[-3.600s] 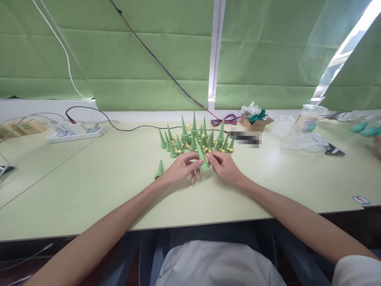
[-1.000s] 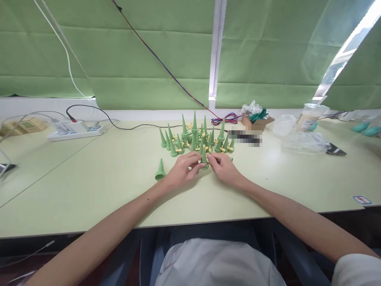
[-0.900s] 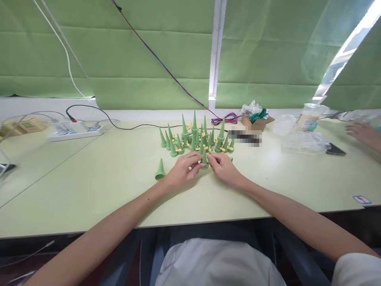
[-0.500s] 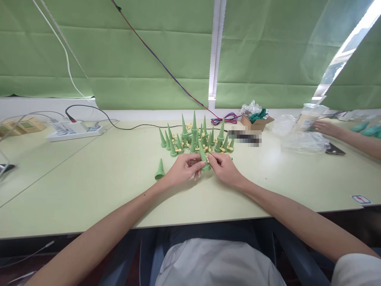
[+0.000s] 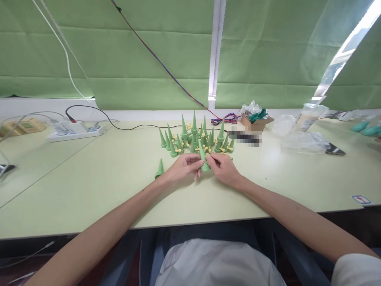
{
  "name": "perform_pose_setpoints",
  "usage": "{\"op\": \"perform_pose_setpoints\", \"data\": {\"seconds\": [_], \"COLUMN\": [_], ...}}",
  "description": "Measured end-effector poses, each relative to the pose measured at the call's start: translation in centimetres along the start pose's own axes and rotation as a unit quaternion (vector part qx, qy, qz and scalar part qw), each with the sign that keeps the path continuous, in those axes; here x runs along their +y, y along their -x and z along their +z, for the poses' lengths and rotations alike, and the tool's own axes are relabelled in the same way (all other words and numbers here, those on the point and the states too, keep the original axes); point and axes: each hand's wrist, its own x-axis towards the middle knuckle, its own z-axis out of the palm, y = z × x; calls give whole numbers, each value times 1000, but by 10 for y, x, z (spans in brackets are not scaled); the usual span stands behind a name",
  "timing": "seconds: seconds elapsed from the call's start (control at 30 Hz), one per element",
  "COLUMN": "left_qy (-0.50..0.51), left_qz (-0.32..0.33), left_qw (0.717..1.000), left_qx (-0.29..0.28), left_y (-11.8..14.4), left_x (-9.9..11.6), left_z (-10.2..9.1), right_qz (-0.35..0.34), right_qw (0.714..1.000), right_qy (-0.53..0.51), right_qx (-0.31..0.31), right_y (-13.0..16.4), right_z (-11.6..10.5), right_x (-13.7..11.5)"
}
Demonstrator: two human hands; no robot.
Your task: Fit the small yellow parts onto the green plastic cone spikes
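Note:
A green cone-shaped plant watering spike (image 5: 201, 151) stands tip up between my hands, just above the table. My left hand (image 5: 185, 167) grips its lower part from the left, thumb across the front. On the other side my right hand (image 5: 224, 169) is closed, its thumb and forefinger pinching at a small yellow valve on the spike's side; the fingers mostly cover it. Behind them stands a cluster of similar green spikes (image 5: 193, 135), many with yellow valves. One loose spike (image 5: 159, 168) without a visible valve leans beside my left wrist.
At the back right are a cardboard box (image 5: 256, 122) with plastic wrap, a cup (image 5: 306, 119), clear plastic bags (image 5: 306, 142) and a dark phone (image 5: 335, 149). A power strip (image 5: 76, 133) lies at the left, its black cable (image 5: 139, 126) running behind the spikes.
The held spike has turned slightly, and the yellow valve has gone mostly behind my right fingers. At the far right, another person's hand has withdrawn from the cup.

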Motion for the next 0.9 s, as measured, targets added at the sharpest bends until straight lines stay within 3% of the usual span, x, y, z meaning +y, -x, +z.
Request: {"op": "perform_pose_setpoints", "data": {"seconds": [0.17,0.43,0.9], "left_qy": [-5,20,-10], "left_qz": [12,-3,-6], "left_qw": [999,999,1000], "left_qx": [41,31,26], "left_y": [-3,-5,-4], "left_x": [-5,-9,-10], "left_z": [1,5,6], "right_qz": [-7,-53,-69], "right_qw": [1000,999,997], "right_qy": [-5,13,18], "right_qx": [19,-2,-33], "right_y": [-1,4,4], "right_z": [2,8,11], "right_x": [-4,-6,1]}}
